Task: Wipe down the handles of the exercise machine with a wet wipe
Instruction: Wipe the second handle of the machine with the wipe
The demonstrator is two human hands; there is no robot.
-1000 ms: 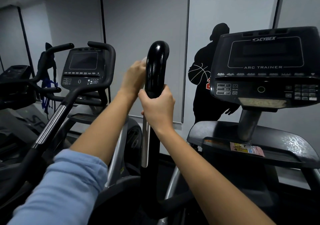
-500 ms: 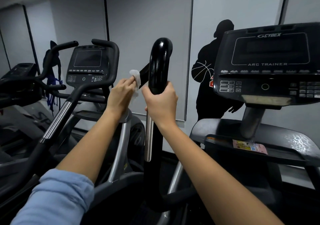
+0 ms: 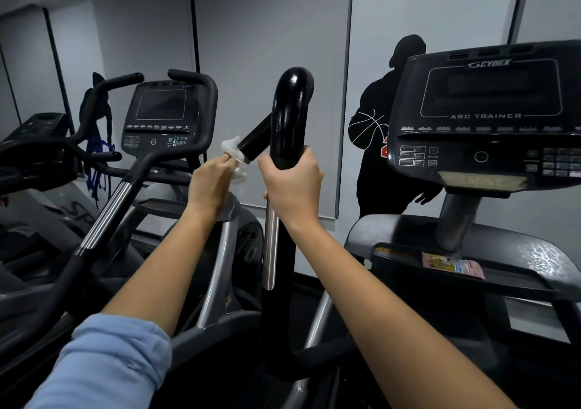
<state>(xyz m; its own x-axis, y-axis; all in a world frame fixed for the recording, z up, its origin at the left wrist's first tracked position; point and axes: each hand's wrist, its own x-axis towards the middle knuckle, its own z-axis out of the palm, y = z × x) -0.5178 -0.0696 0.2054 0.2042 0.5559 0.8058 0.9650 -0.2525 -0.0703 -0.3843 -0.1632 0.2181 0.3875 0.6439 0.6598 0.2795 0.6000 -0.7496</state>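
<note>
R hand is wrapped around the upright black handle of the arc trainer, right below the curved top. L hand pinches a scrunched white wet wipe w/ fingers curled on it, wipe touching the end of the short side grip that sticks out left off the main handle. Console w/ "CYBEX ARC TRAINER" sits to the right, another machine off to the left. Blue sleeve on the L arm.
</note>
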